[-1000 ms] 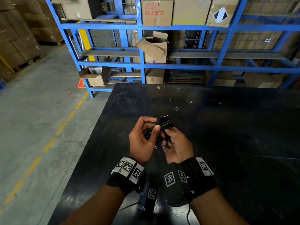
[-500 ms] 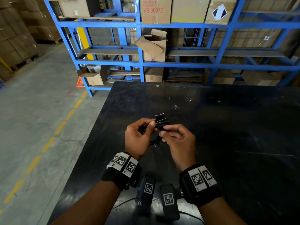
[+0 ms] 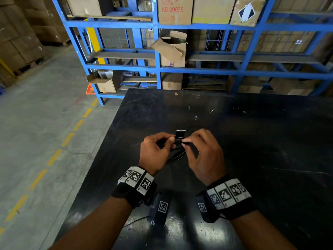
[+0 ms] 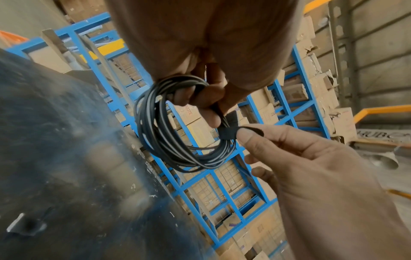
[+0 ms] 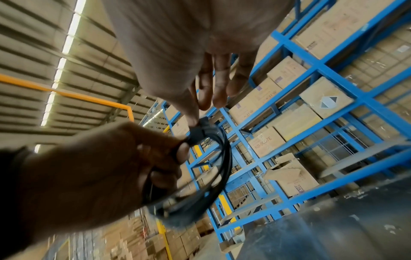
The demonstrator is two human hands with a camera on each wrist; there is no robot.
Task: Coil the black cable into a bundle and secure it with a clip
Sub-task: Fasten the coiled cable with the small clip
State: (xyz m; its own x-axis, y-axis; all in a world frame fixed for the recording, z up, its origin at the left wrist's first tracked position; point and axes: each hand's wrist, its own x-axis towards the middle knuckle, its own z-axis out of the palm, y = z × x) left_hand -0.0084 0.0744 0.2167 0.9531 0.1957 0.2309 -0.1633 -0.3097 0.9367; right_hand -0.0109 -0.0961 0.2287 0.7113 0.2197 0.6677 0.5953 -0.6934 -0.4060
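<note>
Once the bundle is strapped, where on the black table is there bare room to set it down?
The black table is bare right of the right hand, and beyond both hands toward the blue rack, apart from small specks. It is crowded under the wrists, where the left hand holds the coiled cable.

Red print "KB-9007E" under "CLEANER" on far top-shelf cardboard box point(image 3: 175, 10), black-and-white diamond label point(image 3: 246, 12) on box to its right
</note>
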